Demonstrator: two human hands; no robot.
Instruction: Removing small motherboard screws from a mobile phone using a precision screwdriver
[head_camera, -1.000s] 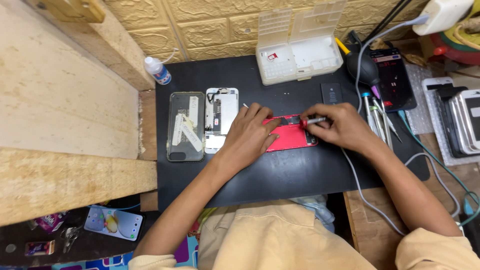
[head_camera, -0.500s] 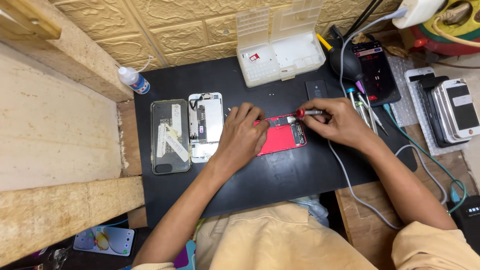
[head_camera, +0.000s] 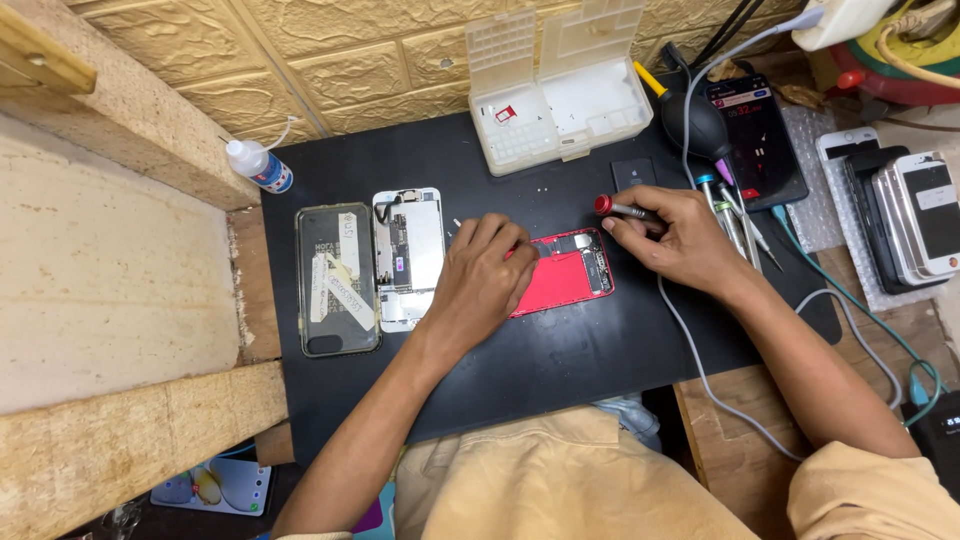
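The opened red phone body (head_camera: 565, 272) lies flat near the middle of the black work mat (head_camera: 560, 370), well clear of every mat edge. The left hand (head_camera: 485, 283) rests palm-down on its left part, fingers curled over the left end and pressing it to the mat. The right hand (head_camera: 680, 240) is closed around a slim screwdriver with a red cap (head_camera: 625, 210), held just beyond the phone's far right corner; whether the tip touches the phone cannot be told.

Left of the left hand, just beside it, lies a white phone screen assembly (head_camera: 408, 255), and beside that a dark phone panel with tape strips (head_camera: 336, 278), near the mat's left edge. The broadest bare stretch of mat runs along the near side, between the phone and the person's tan-clad lap.

At the far edge stands an open clear plastic parts box (head_camera: 560, 95), with a small white bottle (head_camera: 256, 163) at the far left corner. To the right, a black rubber air blower (head_camera: 697, 125), a powered dark phone (head_camera: 757, 135) and loose tools (head_camera: 735, 215) crowd the mat's right side, and a grey cable (head_camera: 700, 370) trails across it. A wooden tabletop (head_camera: 110, 280) borders the left; a yellow stone-patterned wall (head_camera: 350, 60) closes the far side.
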